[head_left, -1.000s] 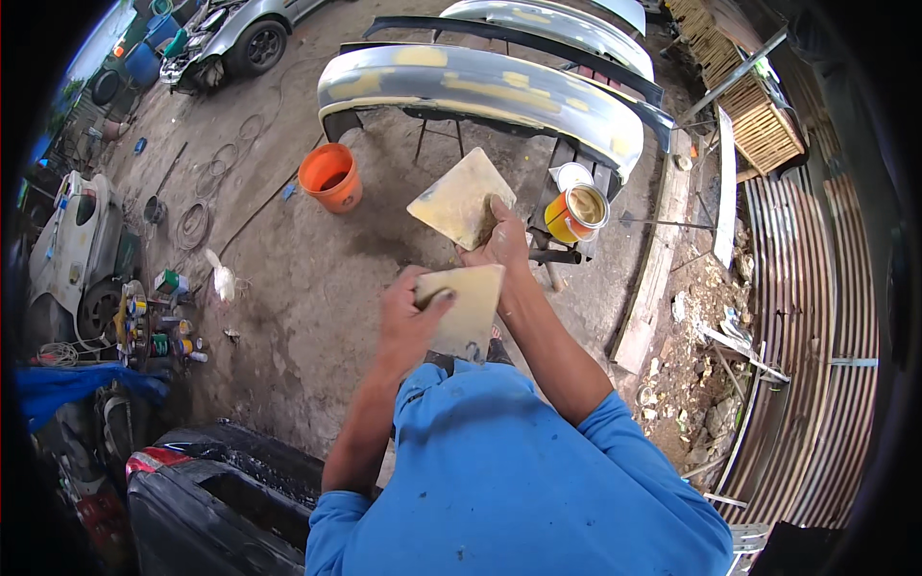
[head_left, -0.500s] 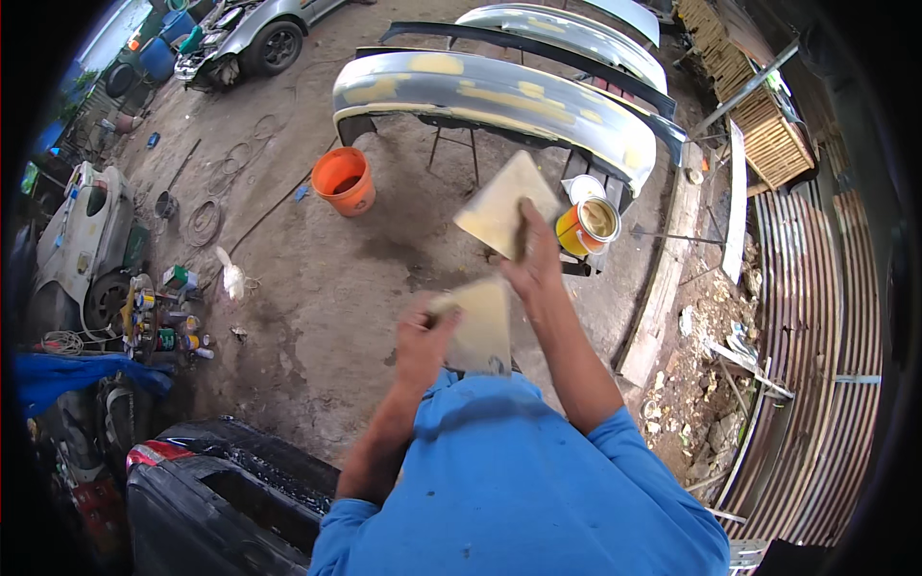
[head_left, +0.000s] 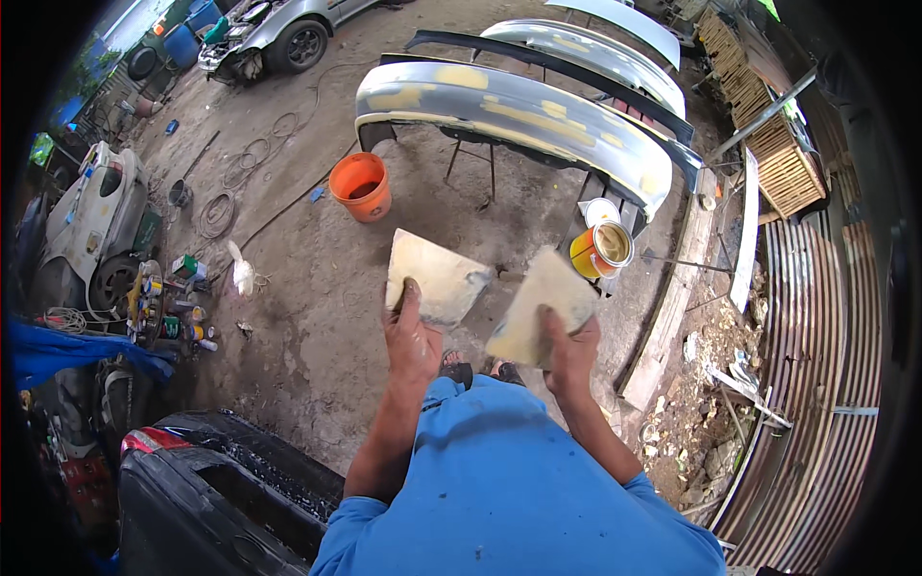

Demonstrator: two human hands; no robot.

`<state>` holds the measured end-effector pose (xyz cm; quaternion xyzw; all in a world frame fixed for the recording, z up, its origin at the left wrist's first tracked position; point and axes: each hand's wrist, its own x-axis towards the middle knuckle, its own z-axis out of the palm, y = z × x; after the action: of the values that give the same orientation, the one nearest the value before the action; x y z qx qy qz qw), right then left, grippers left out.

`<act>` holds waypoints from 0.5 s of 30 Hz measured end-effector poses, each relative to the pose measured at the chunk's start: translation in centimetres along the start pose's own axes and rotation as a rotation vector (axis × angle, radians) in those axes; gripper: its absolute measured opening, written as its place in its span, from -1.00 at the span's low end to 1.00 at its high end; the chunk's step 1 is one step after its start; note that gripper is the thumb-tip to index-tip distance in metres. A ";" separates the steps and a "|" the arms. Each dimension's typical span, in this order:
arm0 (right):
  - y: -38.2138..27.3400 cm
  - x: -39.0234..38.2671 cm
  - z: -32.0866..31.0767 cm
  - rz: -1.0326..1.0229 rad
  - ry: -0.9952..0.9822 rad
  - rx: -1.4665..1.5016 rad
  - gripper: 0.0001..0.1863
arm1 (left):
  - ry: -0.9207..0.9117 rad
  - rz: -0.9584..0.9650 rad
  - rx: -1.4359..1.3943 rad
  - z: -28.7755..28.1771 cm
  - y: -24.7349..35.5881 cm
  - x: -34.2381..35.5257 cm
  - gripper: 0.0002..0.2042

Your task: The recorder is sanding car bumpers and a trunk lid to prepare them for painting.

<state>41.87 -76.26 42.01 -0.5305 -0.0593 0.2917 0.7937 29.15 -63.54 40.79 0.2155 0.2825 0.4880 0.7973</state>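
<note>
My left hand (head_left: pixel 413 346) is closed on a flat, square, cream-coloured putty spreader (head_left: pixel 434 267), its thumb lying on the face and a grey smear near the right corner. A second spreader (head_left: pixel 538 293), similar in colour and slightly blurred, is gripped by my right hand (head_left: pixel 573 360). The two sheets are held up side by side in front of my body, with a narrow gap between them. Beyond my right hand, an open yellow-and-orange can (head_left: pixel 584 257) of tan paste stands on a dark slatted bench, with a white lid (head_left: pixel 601 210) beside it.
A grey bumper (head_left: pixel 523 110) with yellowish patches rests on stands ahead, more panels behind it. An orange bucket (head_left: pixel 363 204) stands left of it. A dark bumper (head_left: pixel 230 480) lies at lower left. Along the right run a timber beam (head_left: pixel 672 298) and corrugated sheeting (head_left: pixel 816 384).
The left spreader has risen and turned face up, away from my waist. The right one has come down and nearer. Both hands still hold them; the whole view has shifted slightly.
</note>
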 end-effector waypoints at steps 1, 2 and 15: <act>0.7 0.0 0.1 -0.019 -0.043 -0.152 -0.58 | -0.015 -0.067 -0.034 0.5 -0.3 -0.1 -0.70; 1.2 -0.1 0.2 -0.038 -0.085 -0.305 -0.58 | -0.018 -0.071 -0.033 0.6 -0.7 -0.2 -0.70; -2.1 2.6 3.2 -0.245 -0.238 -0.467 -0.66 | -0.658 -0.099 1.045 1.2 0.2 -1.6 -0.67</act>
<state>43.59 -72.84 44.65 -0.6498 -0.2812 0.2325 0.6668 29.27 -65.02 42.22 0.7032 0.2331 0.1558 0.6534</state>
